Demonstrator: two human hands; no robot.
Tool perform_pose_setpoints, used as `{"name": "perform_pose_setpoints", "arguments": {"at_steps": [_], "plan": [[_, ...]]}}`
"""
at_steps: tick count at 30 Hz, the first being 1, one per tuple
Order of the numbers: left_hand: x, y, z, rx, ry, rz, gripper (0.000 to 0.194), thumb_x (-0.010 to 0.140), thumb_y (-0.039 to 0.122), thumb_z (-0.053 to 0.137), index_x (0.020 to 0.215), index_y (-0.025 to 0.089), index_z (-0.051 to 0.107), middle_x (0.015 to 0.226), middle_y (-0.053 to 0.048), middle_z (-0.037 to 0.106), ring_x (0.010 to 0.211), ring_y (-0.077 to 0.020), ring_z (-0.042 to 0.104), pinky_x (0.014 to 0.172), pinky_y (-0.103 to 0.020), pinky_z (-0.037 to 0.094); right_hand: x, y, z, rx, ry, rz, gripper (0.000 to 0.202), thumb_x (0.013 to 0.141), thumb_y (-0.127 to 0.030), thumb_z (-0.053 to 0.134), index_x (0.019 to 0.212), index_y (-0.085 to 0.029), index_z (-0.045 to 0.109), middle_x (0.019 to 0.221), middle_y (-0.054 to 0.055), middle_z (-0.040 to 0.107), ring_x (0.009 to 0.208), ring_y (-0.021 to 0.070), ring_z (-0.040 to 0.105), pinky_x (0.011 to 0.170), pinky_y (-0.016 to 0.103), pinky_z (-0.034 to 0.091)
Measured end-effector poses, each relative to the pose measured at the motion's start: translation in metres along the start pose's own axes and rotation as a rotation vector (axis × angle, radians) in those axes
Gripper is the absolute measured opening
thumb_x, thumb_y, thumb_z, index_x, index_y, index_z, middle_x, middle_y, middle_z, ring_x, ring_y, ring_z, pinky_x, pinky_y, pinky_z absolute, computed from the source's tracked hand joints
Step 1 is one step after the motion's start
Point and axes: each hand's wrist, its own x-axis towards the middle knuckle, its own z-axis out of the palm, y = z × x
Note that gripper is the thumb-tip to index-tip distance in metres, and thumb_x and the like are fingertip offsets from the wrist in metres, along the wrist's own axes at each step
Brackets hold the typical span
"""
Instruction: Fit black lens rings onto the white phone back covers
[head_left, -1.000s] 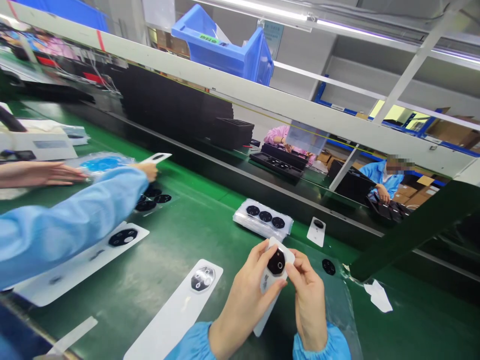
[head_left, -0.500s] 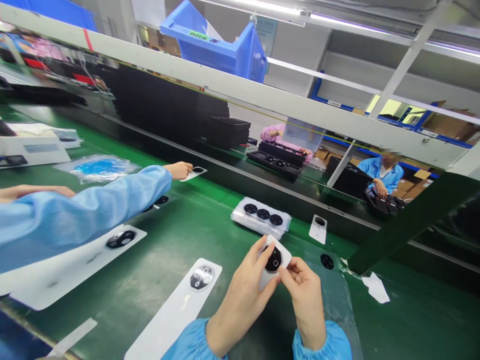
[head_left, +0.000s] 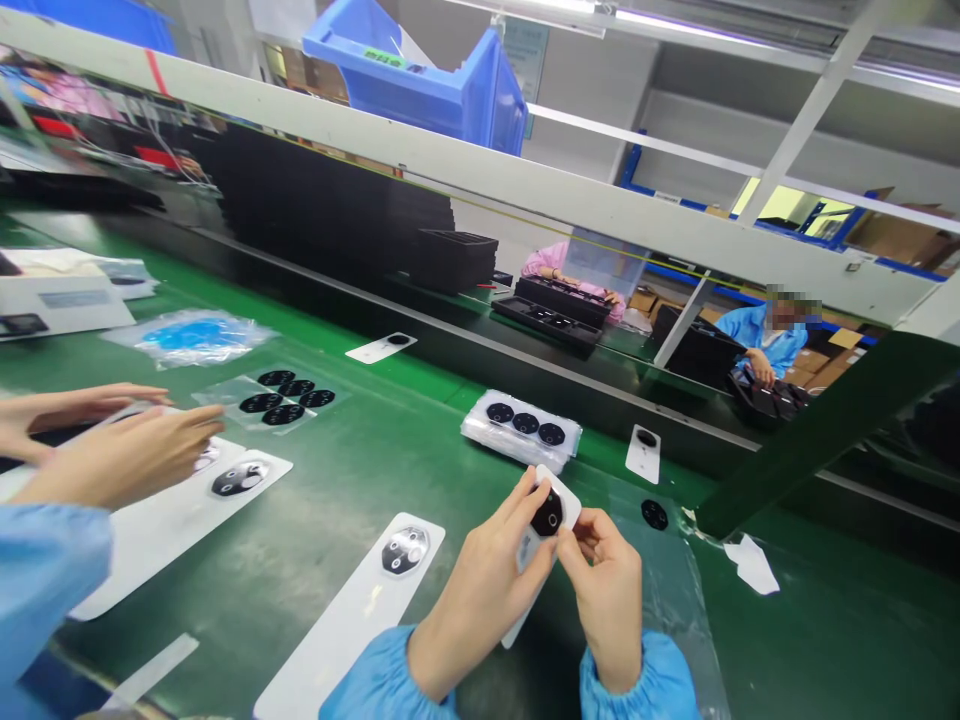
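My left hand (head_left: 487, 580) grips a white panel (head_left: 568, 500) that carries a black octagonal disc (head_left: 547, 514). The panel is tilted, its lower end showing beneath my fingers. On its right edge, my right hand (head_left: 604, 575) pinches the panel beside the disc. Left of my hands lies a larger white panel (head_left: 337, 630) with a shiny octagonal piece (head_left: 405, 551). Behind them is a stack of clear-wrapped sheets (head_left: 517, 445) with three black discs on top. A single black disc (head_left: 654, 514) rests on clear film to the right.
At the left, a co-worker's hands (head_left: 127, 445) are over white panels (head_left: 172, 520). Black discs on film (head_left: 289, 397), a bag of blue pieces (head_left: 199, 335), small white cards (head_left: 381, 348) and a paper scrap (head_left: 752, 565) lie around. A green post (head_left: 825, 430) slants at right.
The co-worker's arm has drawn back left from the far small card, uncovering the black discs on film. The panel in my hands has tilted, and its lower end now shows.
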Motion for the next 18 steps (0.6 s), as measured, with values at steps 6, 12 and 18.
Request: {"name": "perform_pose_setpoints", "arguments": {"at_steps": [6,12,18], "plan": [[0.006,-0.002,-0.003,-0.04,0.041,-0.048,0.037,0.083,0.026,0.055,0.12,0.022,0.058,0.129,-0.005,0.058,0.119,-0.0262,0.054,0.1,-0.036,0.044,-0.004,-0.007,0.003,-0.182,0.042,-0.113,0.01,0.08,-0.025,0.053,0.075,-0.02,0.059,0.066,-0.001,0.063,0.061,0.0145,0.061,0.057,0.023,0.05],[0.006,-0.005,-0.004,0.034,0.048,0.015,0.038,0.084,0.026,0.052,0.121,0.02,0.054,0.128,-0.005,0.06,0.115,-0.023,0.058,0.096,-0.035,0.049,-0.006,-0.012,0.005,-0.23,0.043,-0.165,0.012,0.083,-0.024,0.051,0.072,-0.02,0.056,0.065,-0.003,0.059,0.059,0.0121,0.058,0.058,0.022,0.047],[0.006,-0.007,-0.004,0.049,0.043,0.017,0.037,0.084,0.028,0.052,0.121,0.022,0.054,0.13,-0.005,0.058,0.115,-0.0227,0.058,0.096,-0.035,0.05,-0.006,-0.01,0.005,-0.264,0.048,-0.176,0.012,0.083,-0.023,0.049,0.073,-0.02,0.055,0.066,-0.002,0.058,0.06,0.0128,0.056,0.058,0.023,0.044]]}}
